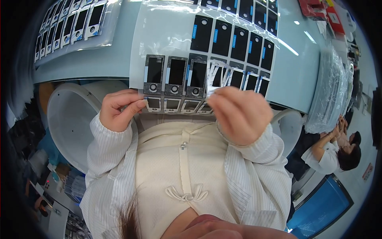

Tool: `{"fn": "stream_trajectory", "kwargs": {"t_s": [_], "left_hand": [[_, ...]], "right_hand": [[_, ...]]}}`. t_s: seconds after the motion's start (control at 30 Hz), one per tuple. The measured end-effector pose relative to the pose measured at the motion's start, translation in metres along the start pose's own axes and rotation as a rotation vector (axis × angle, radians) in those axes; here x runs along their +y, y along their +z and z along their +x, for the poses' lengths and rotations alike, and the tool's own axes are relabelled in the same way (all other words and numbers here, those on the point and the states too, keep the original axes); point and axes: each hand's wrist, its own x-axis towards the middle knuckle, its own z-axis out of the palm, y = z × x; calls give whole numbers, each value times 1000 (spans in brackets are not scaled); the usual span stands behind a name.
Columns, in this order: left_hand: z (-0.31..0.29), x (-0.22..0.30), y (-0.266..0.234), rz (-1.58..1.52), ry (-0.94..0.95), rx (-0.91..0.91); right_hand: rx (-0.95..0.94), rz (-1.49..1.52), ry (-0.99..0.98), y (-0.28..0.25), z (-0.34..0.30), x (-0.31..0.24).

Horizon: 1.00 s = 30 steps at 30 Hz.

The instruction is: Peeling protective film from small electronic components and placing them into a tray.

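Observation:
On the table in front of me lies a pale plastic sheet (137,75) bearing rows of dark rectangular panels (201,34) with blue tabs. Its nearest row has grey-black frames (176,75), each with a round opening at the near end. My left hand (120,109) pinches the sheet's front left corner between thumb and fingers. Over the nearest row, my right hand (240,113) is closed, slightly blurred, on thin white frame-shaped strips (213,73). These strips stand up from its fingertips and partly cover a panel. Panels to their right show white borders.
Another plastic sheet (107,38) with similar panels lies at the far left. White bins (69,119) stand below the table edge on both sides. Clear plastic bags (328,91) are stacked at the right, beyond which a person (328,155) sits. Red boxes (312,10) stand at the far right.

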Motion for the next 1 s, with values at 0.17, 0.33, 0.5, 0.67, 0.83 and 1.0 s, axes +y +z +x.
{"fn": "stream_trajectory", "kwargs": {"t_s": [0.17,0.33,0.5,0.67,0.83,1.0], "left_hand": [[0,3,-1,41,-3,-8],[0,0,-1,15,5,-2],[0,2,1,34,-2,-2],[-1,1,1,23,-20,4],[-1,3,0,25,-37,10],[0,1,-2,57,-38,16]], "right_hand": [[-17,-118,-79,10,-2,-1],[-69,-55,-58,7,4,3],[6,52,-27,11,5,9],[343,127,272,-1,4,20],[375,-24,328,-19,-15,14],[8,-16,25,-9,-28,17]]}}
